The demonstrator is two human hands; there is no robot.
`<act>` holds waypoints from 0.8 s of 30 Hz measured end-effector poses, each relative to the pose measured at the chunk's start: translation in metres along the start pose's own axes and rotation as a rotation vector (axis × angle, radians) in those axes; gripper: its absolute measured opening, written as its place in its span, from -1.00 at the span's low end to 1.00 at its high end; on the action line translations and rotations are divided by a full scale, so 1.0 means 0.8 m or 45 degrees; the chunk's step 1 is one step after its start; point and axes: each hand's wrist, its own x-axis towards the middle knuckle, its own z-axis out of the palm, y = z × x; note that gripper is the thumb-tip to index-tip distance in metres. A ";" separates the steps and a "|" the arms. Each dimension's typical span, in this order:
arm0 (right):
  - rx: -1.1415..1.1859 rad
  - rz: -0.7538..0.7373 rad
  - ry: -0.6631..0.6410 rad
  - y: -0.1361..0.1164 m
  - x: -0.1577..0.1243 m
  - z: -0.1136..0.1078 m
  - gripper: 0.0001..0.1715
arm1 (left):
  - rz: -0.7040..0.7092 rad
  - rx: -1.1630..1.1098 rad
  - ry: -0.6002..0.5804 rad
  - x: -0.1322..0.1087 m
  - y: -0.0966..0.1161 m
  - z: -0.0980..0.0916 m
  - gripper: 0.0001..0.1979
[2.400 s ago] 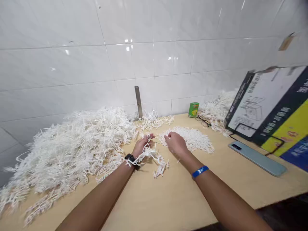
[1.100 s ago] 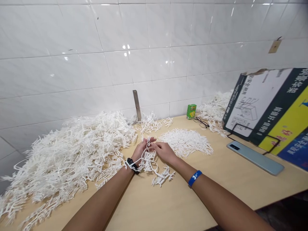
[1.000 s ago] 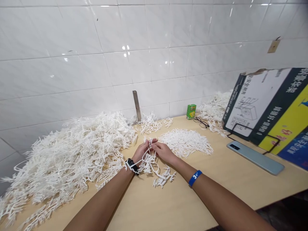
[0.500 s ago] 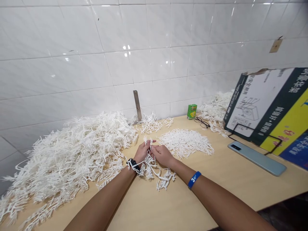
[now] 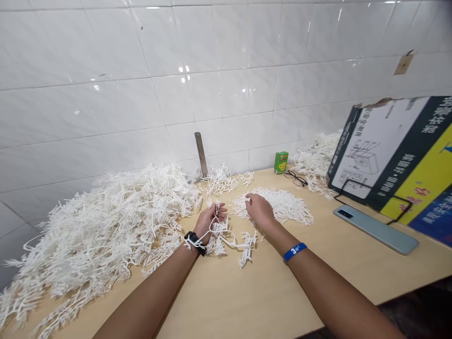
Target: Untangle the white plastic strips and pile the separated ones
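My left hand (image 5: pixel 209 220) is closed on a tangle of white plastic branched strips (image 5: pixel 229 239) that hangs from it and trails onto the wooden table (image 5: pixel 247 301). My right hand (image 5: pixel 259 210) hovers over a flat pile of small white pieces (image 5: pixel 282 207), fingers curled in a pinch on something too small to make out. A big heap of the same tangled white strips (image 5: pixel 102 230) lies left of my left hand. A smaller clump (image 5: pixel 221 180) sits behind both hands by the wall.
A metal bracket (image 5: pixel 201 153) stands at the tiled wall. A green carton (image 5: pixel 281 162), eyeglasses (image 5: pixel 297 178) and more white strips (image 5: pixel 318 157) lie at the back right. A printed box (image 5: pixel 399 155) leans at right, with a phone (image 5: pixel 376 229) before it.
My right hand has left the left hand and moved right over the flat pile. The left hand has kept its tangle, whose loose end has shifted slightly right.
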 end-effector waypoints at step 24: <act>0.580 -0.350 -0.529 -0.044 -0.033 0.027 -0.62 | 0.192 0.330 -0.022 0.011 -0.017 -0.007 -0.45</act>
